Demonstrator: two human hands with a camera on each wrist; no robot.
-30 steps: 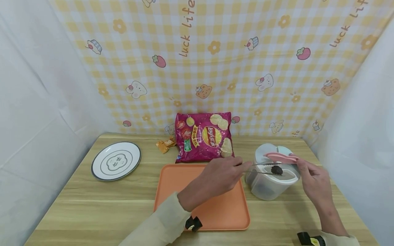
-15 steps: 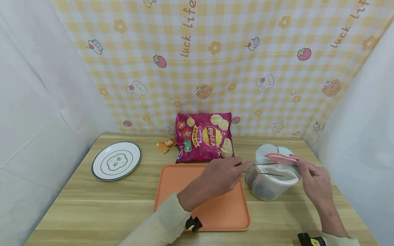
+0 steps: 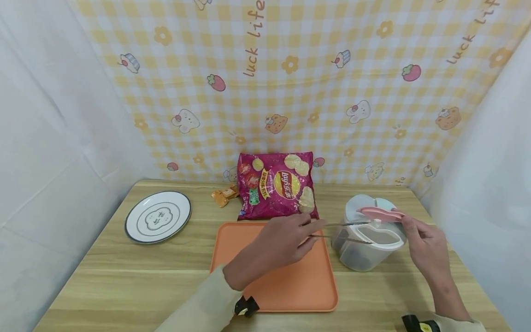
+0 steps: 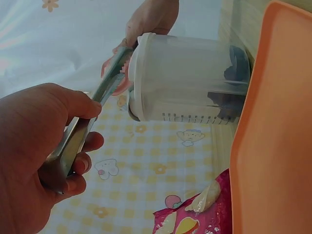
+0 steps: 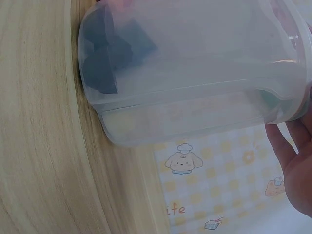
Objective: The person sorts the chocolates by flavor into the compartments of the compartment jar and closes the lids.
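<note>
My left hand (image 3: pixel 282 242) grips a pair of metal tongs (image 4: pixel 78 139) over the orange tray (image 3: pixel 296 286). Spread apart, the tongs' tips lie at the opening of a clear lidded container (image 3: pixel 360 257), with nothing between them. With its thumb and fingers, my right hand (image 3: pixel 429 246) pinches the raised pink lid (image 3: pixel 379 214) of that container. The compartment beneath the pink lid stands uncovered, while white and mint lids cover others. Through the cloudy wall, several dark lumps (image 5: pixel 102 58) show at the bottom in the right wrist view.
Behind the tray a purple chip bag (image 3: pixel 275 186) leans near the patterned cloth. Small orange-wrapped packets (image 3: pixel 222 195) lie at its left. A white plate (image 3: pixel 158 217) with a dark rim sits on the wooden table's left side.
The dark lump seen between the tongs' tips a second ago dropped out of sight into the container. Since then, my left hand and the tongs have drawn back left, and the tips have spread wider.
</note>
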